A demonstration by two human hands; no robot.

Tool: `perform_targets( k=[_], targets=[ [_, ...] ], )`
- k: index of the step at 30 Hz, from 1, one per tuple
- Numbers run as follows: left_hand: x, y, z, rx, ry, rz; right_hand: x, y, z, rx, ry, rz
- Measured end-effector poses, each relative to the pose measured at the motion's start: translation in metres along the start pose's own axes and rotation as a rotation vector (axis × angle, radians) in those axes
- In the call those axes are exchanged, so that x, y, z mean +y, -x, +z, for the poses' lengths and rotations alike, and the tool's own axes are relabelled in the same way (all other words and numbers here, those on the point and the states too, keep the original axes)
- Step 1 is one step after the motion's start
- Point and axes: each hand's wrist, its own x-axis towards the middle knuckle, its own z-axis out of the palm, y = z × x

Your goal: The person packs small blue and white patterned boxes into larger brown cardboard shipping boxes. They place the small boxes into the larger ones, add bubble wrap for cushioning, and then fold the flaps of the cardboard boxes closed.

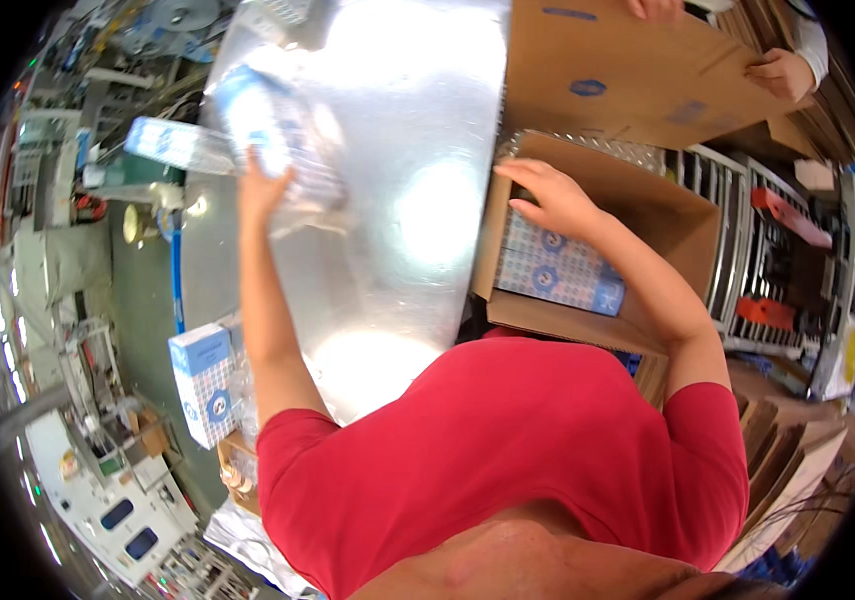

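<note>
My left hand (265,188) grips the near end of a plastic-wrapped pack (277,135) of blue-and-white patterned boxes over the metal table. The pack is smeared by motion. My right hand (555,200) is at the left rim of an open cardboard carton (667,200), its thumb and fingers apart. Whether it touches the rim I cannot tell. Inside the carton, below that hand, lies a blue-and-white patterned box pack (547,265); part of it is hidden by my hand and forearm.
The shiny metal table (387,250) runs along the middle. Another blue-and-white box (202,385) stands at its near left, and a further one (172,145) at its far left edge. At the far right another person's hand (785,75) holds a cardboard carton (627,70). A roller conveyor (732,230) lies right.
</note>
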Motion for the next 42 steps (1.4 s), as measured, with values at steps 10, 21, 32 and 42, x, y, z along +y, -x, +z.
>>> perform_targets(
  k=[10, 21, 32, 42],
  targets=[
    [0.06, 0.089, -0.036, 0.103, 0.13, 0.336, -0.108, -0.082, 0.035, -0.323, 0.326, -0.584],
    [-0.005, -0.024, -0.008, 0.119, -0.182, 0.262, -0.115, -0.081, 0.039, -0.347, 0.425, -0.57],
    [0.11, 0.123, -0.083, 0.081, 0.192, 0.372, -0.128, -0.086, 0.052, -0.354, 0.604, -0.707],
    [0.129, 0.123, -0.019, 0.154, 0.008, 0.733, -0.079, 0.117, -0.141, 0.221, -0.308, -0.15]
  ],
)
